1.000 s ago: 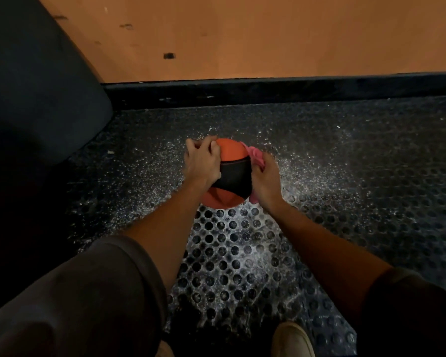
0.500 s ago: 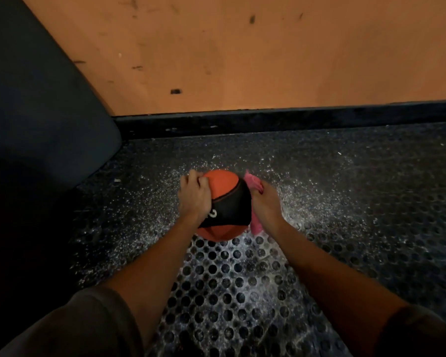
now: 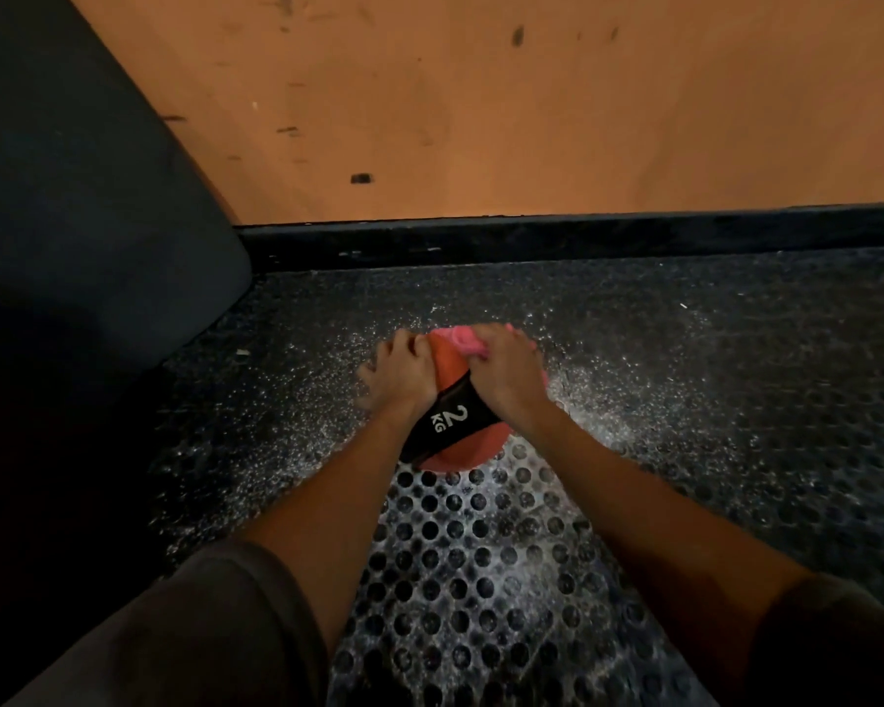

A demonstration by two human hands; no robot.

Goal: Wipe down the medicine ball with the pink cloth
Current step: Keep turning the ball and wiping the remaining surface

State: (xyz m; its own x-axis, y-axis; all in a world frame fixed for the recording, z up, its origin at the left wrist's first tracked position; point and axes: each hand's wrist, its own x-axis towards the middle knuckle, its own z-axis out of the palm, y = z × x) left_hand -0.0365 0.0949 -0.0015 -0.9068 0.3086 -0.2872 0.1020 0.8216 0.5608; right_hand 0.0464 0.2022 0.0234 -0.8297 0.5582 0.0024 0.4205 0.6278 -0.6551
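Note:
An orange medicine ball point(image 3: 450, 454) with a black band marked "2 KG" rests on the black rubber floor mat point(image 3: 481, 553). My left hand point(image 3: 401, 375) grips the ball's left side, fingers wrapped over its top. My right hand point(image 3: 506, 372) lies across the ball's top and right side and presses a bunched pink cloth point(image 3: 463, 341) against the far upper part of the ball. Most of the cloth is hidden under my right hand.
The mat has round holes and is speckled with white dust. A black baseboard point(image 3: 583, 237) runs below an orange wall point(image 3: 481, 104). A large dark padded object point(image 3: 72, 222) stands at the left. My knees fill the bottom corners.
My right hand has slid with the pink cloth from the ball's right side up over its top. The ball has turned, so the "2 KG" mark now faces me.

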